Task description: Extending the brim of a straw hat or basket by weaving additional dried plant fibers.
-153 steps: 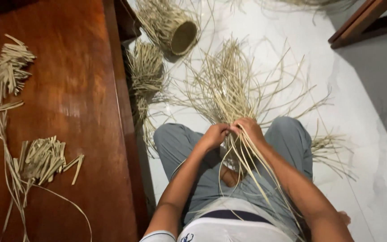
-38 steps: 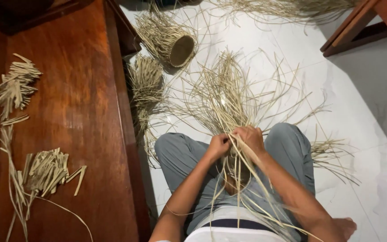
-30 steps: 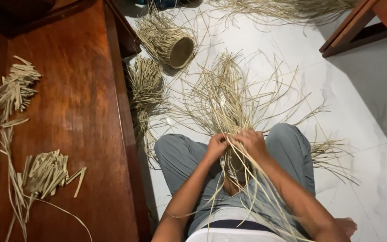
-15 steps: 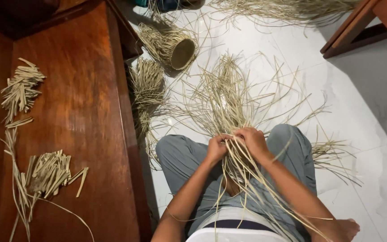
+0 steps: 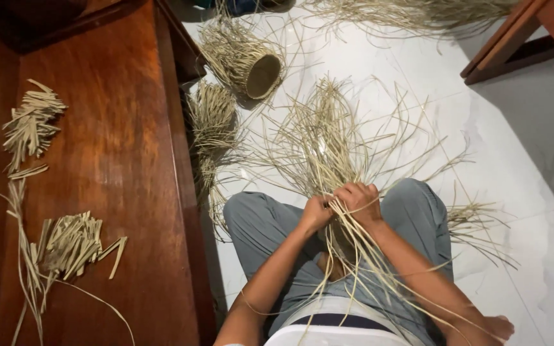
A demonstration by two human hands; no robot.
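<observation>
Straw-coloured long reed strips [image 5: 328, 147] are fanning mid-frame; left hand [image 5: 315, 213] and right hand [image 5: 360, 202] are both pinching them closed, so tugging could be snapping or tangling them.

Head view, steeply downward, close.

Cut straw pieces [image 5: 68, 243] and a second bundle [image 5: 32, 122] lie on a dark wooden desk [image 5: 117, 147]. A finished woven basket [image 5: 245, 61] rests on its side on the white tiled floor [image 5: 514, 147], beside another straw sheaf [image 5: 213, 118].
</observation>
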